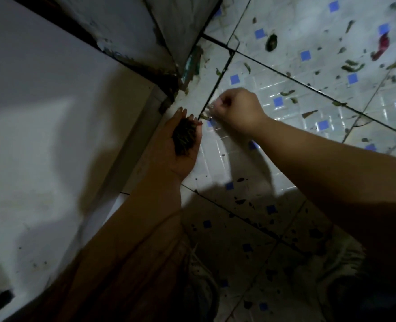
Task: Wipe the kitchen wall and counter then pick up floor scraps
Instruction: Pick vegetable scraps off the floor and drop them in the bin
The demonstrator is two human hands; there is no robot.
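My left hand point(183, 145) lies palm up just above the floor, cupped around a dark pile of gathered scraps point(184, 138). My right hand point(237, 110) reaches down beside it, knuckles up, its fingertips pinching a small green scrap point(205, 116) at a dark grout line on the tiled floor point(285, 89). Many green vegetable scraps point(352, 66) lie scattered over the white tiles with blue squares, along with a dark green piece point(272, 43) and a red piece point(381, 46) further off.
A white cabinet or appliance side point(41, 124) fills the left. A dirty corner point(183, 77) where it meets another white panel point(180, 24) holds grime and a green scrap. My two shoes point(204, 280) point(341, 263) stand in shadow at the bottom.
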